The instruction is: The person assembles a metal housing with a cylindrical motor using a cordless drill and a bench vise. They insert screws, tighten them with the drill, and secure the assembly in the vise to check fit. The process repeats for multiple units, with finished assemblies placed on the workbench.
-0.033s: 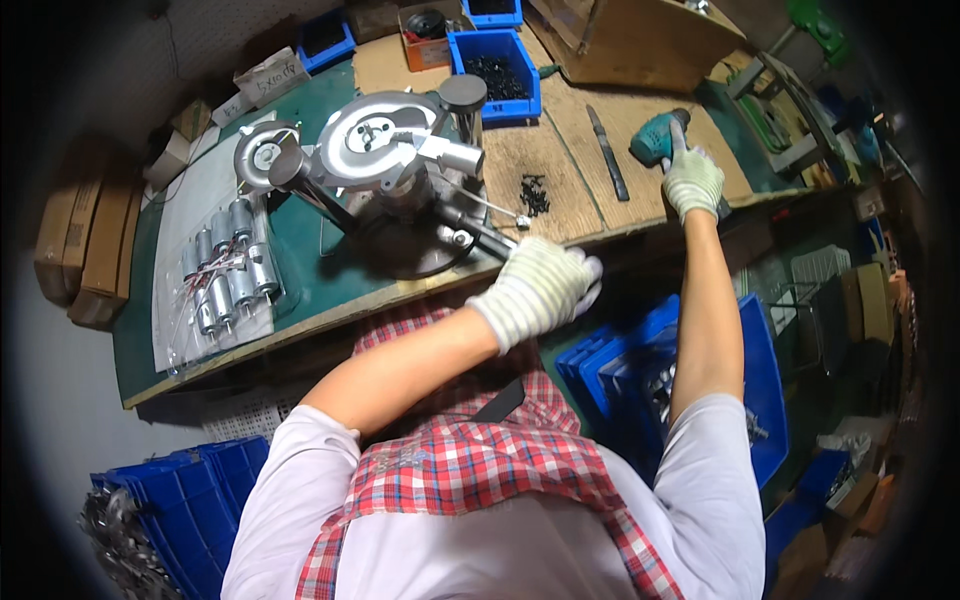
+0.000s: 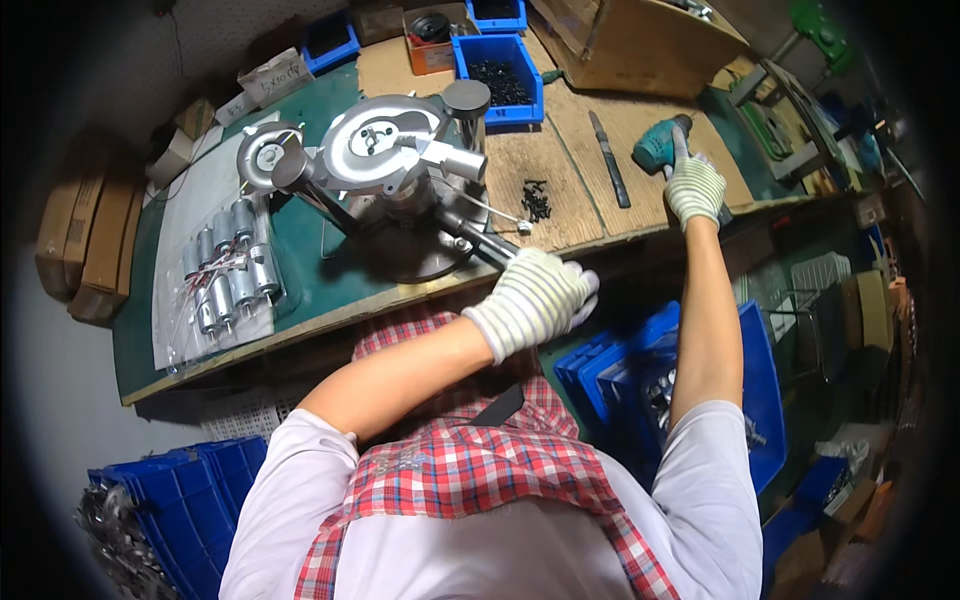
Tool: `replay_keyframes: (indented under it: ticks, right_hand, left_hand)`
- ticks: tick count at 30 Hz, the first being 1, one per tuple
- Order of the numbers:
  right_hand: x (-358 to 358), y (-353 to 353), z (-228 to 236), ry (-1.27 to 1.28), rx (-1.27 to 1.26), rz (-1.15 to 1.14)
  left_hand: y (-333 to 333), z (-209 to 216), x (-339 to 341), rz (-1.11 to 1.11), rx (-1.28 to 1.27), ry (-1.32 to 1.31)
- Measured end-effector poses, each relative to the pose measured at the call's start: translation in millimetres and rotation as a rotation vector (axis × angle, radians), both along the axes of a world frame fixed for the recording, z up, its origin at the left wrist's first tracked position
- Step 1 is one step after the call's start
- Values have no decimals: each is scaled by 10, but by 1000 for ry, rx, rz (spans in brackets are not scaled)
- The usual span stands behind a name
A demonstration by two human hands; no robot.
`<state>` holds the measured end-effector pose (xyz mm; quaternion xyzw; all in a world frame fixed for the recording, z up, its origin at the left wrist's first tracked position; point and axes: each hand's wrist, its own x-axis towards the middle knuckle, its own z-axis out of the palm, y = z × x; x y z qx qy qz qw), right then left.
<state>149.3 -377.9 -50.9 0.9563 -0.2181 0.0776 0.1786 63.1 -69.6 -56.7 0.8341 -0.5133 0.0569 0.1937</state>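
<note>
Loose black screws [image 2: 536, 200] and a flat file [image 2: 608, 160] lie between the hands. Right hand [image 2: 693, 186], arm outstretched, clamps the teal drill [image 2: 658, 150] on the tabletop [image 2: 300, 270]; left hand [image 2: 535, 295] grips the metal machine's [image 2: 395, 170] handle [image 2: 480, 240].

Bright, even workbench light; fisheye rim dark, edges perhaps slightly blurred.

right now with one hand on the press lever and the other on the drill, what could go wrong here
The left hand grips the lever of the round metal fixture right at the bench edge, so a slip might pull it off.

The right hand is stretched out to the teal power drill, and attention may be split between the two.

Loose black screws lie between both hands, and a sweeping arm could scatter them into the blue crates below.
</note>
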Motion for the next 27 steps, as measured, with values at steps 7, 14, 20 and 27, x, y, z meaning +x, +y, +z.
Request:
replay_keyframes:
  ticks: [7, 14, 20, 27]
  right_hand:
    - [29, 6, 24, 16, 0, 1]
    - [30, -20, 12, 27, 1, -8]
    - [23, -36, 13, 24, -1, 6]
    - [-52, 75, 88, -193, -35, 170]
  left_hand:
    - [365, 4, -244, -63, 140, 38]
    - [975, 8, -463, -124, 166, 21]
    - [1635, 117, -513, -88, 210, -1]
    - [1955, 188, -510, 205, 438, 157]
